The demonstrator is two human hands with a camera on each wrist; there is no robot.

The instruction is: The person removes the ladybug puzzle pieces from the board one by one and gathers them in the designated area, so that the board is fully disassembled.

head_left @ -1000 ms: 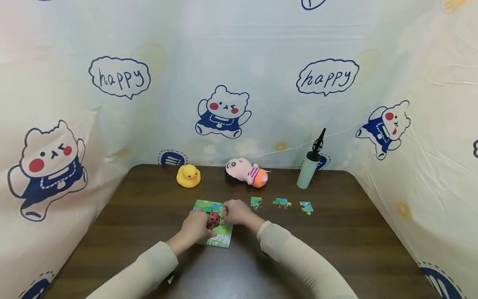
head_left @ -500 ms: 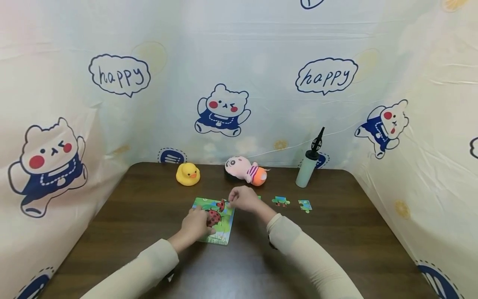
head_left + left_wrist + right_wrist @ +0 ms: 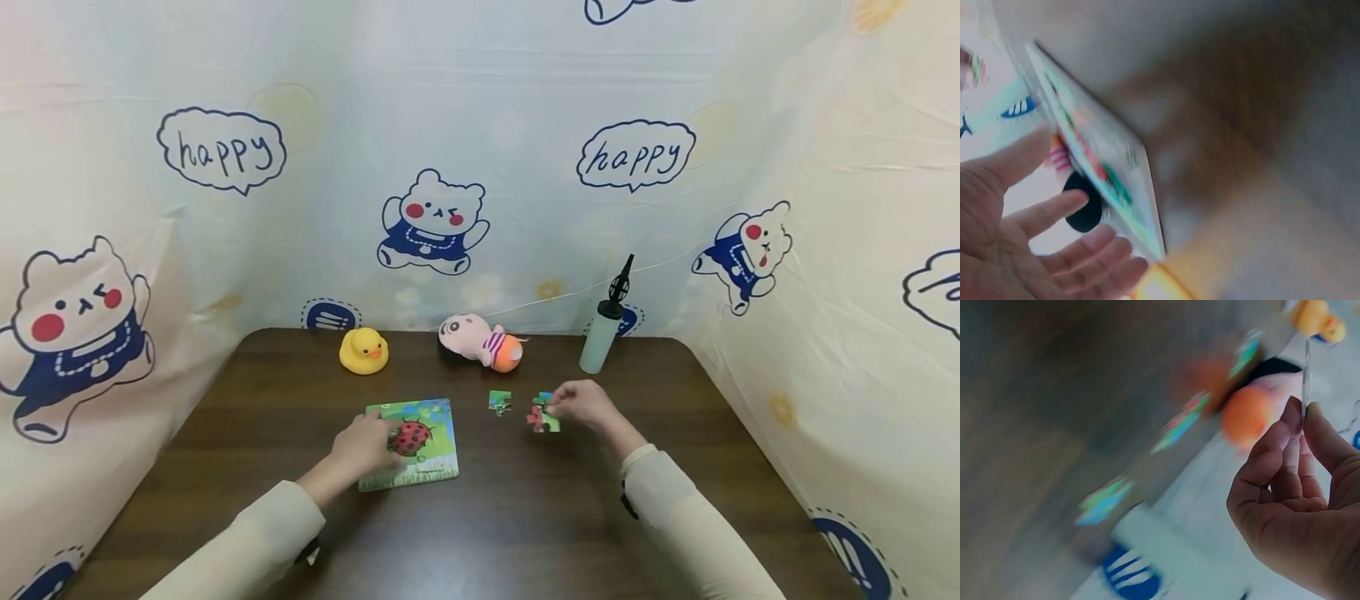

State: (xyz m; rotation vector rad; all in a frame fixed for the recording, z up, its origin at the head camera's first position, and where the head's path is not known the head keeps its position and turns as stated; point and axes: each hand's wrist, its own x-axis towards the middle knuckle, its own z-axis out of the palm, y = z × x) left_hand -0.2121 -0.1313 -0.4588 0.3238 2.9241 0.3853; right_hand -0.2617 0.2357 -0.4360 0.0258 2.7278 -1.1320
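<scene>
A square puzzle (image 3: pixel 441 443) with a red ladybug picture lies on the dark table. My left hand (image 3: pixel 362 446) is over its left side, fingers loosely spread; in the left wrist view that hand (image 3: pixel 1054 244) has extended fingers beside the puzzle's edge, gripping nothing. To the right, my right hand (image 3: pixel 588 404) pinches a green and red puzzle piece (image 3: pixel 543 418) above the table. The right wrist view has this piece (image 3: pixel 1306 375) edge-on between thumb and fingertips. One loose piece (image 3: pixel 500 402) lies left of the hand, another (image 3: pixel 546 396) is partly behind the held one.
At the table's back stand a yellow rubber duck (image 3: pixel 363 351), a pink plush doll (image 3: pixel 482 342) lying on its side, and a pale green hand pump (image 3: pixel 599 337). A third loose piece (image 3: pixel 1105 501) shows in the right wrist view. Printed cloth (image 3: pixel 525 167) hangs behind.
My right hand has carried a piece from the puzzle's upper right corner out to the right. The puzzle has turned slightly, with my left hand staying over its left side. The head view has shifted.
</scene>
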